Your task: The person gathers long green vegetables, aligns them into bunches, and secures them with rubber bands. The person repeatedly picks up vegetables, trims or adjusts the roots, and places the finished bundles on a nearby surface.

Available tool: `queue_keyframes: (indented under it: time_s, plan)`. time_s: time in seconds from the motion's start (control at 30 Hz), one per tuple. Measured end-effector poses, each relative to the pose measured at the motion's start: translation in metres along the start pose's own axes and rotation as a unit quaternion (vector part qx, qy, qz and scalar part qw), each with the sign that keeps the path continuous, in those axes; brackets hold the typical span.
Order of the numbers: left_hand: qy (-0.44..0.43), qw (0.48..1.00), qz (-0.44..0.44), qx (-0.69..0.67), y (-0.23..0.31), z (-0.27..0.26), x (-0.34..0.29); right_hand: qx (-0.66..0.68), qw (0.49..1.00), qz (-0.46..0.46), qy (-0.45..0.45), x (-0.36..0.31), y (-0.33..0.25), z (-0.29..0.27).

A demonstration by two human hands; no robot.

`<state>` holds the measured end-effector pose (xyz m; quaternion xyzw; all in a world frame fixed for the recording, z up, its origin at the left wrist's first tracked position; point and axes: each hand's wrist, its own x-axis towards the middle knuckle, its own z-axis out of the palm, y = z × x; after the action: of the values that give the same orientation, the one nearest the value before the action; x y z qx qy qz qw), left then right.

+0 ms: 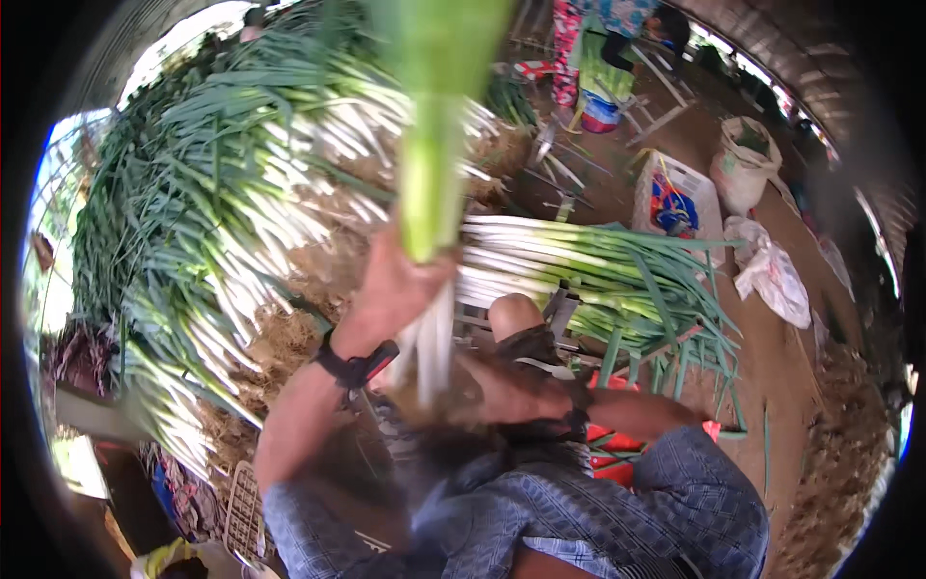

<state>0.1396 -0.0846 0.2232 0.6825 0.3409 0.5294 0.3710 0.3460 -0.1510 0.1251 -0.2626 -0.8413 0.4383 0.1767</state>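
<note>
Leek stands upright at centre frame, blurred, its green top running up past the upper edge and its white shaft dropping toward my lap.

I note, by size:

1. Heap of leeks fills the left half of the view, white ends pointing right and downward, green leaves fanning to the left rim. Straw-like litter lies beneath it.
2. Bundle of leeks lies flat just right of the held leek, white ends toward me and green leaves trailing right.
3. My lap, in blue checked cloth, occupies the lower centre.
4. White sack stands on the dirt floor at upper right, well apart from me; white plastic bags lie near it.
5. White crate sits behind the bundle, with blue and red items inside.
6. Left hand is clenched round the leek where green meets white, a dark strap at the wrist.
7. Right hand is low at the root end of the leek, blurred; I cannot tell whether it grips the leek.

A person stands far off at top centre.
</note>
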Motion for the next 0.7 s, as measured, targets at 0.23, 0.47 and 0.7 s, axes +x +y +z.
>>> queue_keyframes:
  time_s: [0.23,0.47,0.7]
  plan:
    - [-0.151,0.779,0.280,0.540,-0.053,0.036,-0.041,0.040,0.984,-0.057,0.165,-0.073,-0.055,-0.026]
    - [-0.259,0.728,0.319,0.549,-0.113,0.097,-0.119,-0.195,0.970,0.119,0.081,-0.078,0.022,-0.029]
    - [-0.277,0.766,0.261,0.518,-0.123,0.082,-0.149,-0.133,0.971,0.186,-0.068,-0.061,0.076,0.018]
